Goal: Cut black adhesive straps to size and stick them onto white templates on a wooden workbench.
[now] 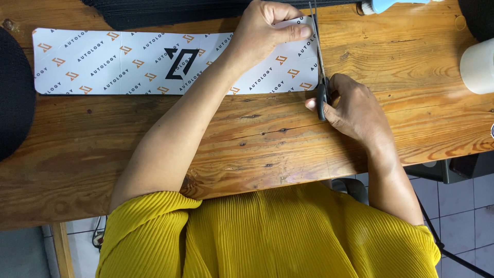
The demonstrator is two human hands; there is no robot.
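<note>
Only the head view to go on, looking straight down. My left hand [262,33] sits at about 12 o'clock, palm flat, thumb pressing the right end of the long white card strip with orange and black printed marks [134,62], which lies across the worn wooden plank counter [154,139] from 10 o'clock to just past 12. My right hand [355,110] is at roughly 2 o'clock, fingers [313,104] curled through the dark handles of the black-handled steel scissors [320,67]. The blades run up along the strip's right edge and look nearly closed, tips at its top corner.

I'd say we're mid-cut, trimming that right end, with the cut close to running out the top. Next move as I read it: keep the strip pinned so it doesn't skid, and keep the blades square to the edge.

Around it: black ribbed fabric [170,10] at 12, a white roll [478,64] at 3, a pale blue brush [386,6] near 1.
</note>
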